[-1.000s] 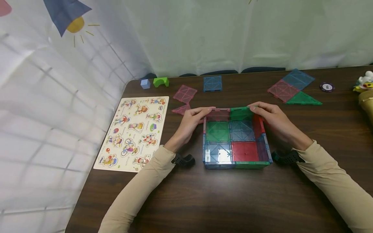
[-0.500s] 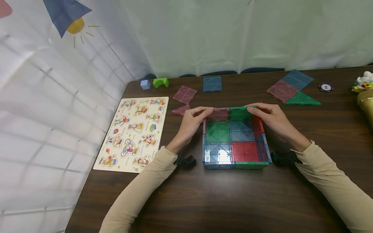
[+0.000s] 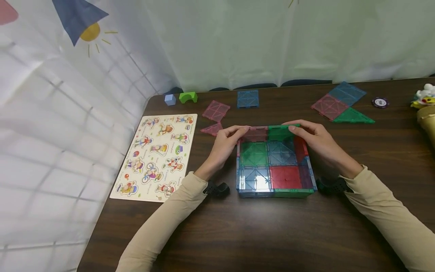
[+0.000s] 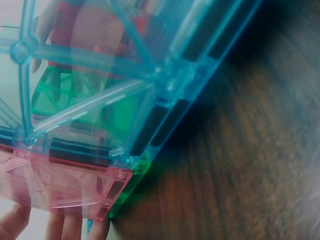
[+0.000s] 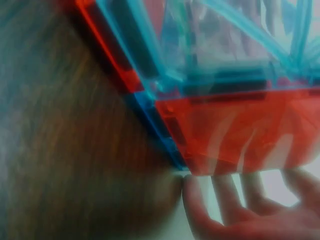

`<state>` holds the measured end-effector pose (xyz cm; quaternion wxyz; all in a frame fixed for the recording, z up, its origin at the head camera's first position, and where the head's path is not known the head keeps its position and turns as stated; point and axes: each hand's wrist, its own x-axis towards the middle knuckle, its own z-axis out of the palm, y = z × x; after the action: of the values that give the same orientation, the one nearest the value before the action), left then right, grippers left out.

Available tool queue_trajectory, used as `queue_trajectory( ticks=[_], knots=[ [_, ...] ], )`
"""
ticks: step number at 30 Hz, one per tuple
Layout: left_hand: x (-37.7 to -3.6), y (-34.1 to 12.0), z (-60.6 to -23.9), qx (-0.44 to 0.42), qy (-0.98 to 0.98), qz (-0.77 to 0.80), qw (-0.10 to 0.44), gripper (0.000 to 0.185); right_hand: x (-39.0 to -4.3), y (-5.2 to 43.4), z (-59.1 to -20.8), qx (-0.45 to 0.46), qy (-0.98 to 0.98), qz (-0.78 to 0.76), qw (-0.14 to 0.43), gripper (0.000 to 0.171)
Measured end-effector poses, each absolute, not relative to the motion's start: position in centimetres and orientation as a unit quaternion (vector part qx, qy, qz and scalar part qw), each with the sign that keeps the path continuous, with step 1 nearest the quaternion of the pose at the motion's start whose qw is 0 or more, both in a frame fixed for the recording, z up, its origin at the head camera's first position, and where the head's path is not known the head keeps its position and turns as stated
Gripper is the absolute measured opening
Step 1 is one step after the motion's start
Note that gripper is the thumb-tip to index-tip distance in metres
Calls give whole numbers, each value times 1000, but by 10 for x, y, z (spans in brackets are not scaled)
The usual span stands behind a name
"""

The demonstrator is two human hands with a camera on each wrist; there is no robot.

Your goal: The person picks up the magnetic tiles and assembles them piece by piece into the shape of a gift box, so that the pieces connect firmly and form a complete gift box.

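An open box of clear magnetic tiles stands on the dark wood table, with a green, blue and red floor and low walls. My left hand pinches the top of the pink far-wall tile. The green far-wall tile beside it is pinched at its top by my right hand. In the left wrist view a blue wall tile and the pink tile fill the frame, fingertips below. The right wrist view shows a red tile with fingers behind it.
A wooden picture puzzle board lies to the left. Loose tiles lie beyond the box: pink ones, a blue one, and a pink, blue and green group at right. A green arch block, poker chip and toy sit by the curtain.
Both hands stay on the far wall. The right hand's fingers have slid slightly left along the green tile's top edge.
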<state>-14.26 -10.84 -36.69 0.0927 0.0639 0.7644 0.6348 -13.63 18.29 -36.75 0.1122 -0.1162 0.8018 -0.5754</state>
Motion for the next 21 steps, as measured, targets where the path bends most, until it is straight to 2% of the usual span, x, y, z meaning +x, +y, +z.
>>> queue_trajectory(
  ticks=[6,10,13,17,21],
  knots=[
    [-155,-119,-357,61,785,612,75,46,-136,189,-370,-110,793,-587,123,47],
    [-183,-131,-349,70,865,497,23,44,-132,196,-374,-90,773,-613,137,50],
    [-207,-138,-345,70,925,374,4,58,-129,201,-377,-87,754,-635,142,50],
    [-233,-143,-345,53,964,256,38,78,-128,204,-379,-98,742,-647,145,49],
    [-247,-144,-350,49,978,186,78,76,-129,206,-380,-109,726,-661,155,48]
  ],
)
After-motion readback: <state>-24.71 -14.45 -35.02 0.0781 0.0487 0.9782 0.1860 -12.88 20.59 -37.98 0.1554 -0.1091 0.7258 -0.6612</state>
